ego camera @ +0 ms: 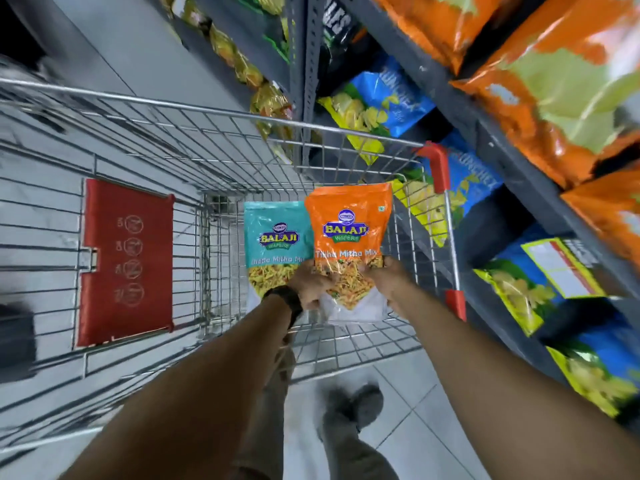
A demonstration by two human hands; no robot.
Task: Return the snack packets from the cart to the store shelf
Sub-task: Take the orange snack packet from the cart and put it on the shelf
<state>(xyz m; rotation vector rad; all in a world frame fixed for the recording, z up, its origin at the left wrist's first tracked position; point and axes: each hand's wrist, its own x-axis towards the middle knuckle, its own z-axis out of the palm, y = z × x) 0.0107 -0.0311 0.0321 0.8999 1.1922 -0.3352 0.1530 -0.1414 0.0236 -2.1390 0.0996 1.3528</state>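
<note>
We hold the orange packet [349, 237] inside the cart [214, 114], both hands pinching its near end: left hand [313, 284] at the near-left corner, right hand [388, 282] at the near-right, fingers pressed onto the film. Its long axis runs near-to-far, approx upright, w/ the teal packet [273, 244] just beside it on the left, partly overlapped. The store shelf [491, 133] lies to the right, past the cart's right wall, so the right hand is nearer; we judge the lift must clear that rim first.

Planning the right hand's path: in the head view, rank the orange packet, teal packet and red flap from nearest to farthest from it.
1. Orange packet: gripped by the right hand.
2. Teal packet: just left, behind the orange one.
3. Red flap: far left, on the cart's end.
</note>
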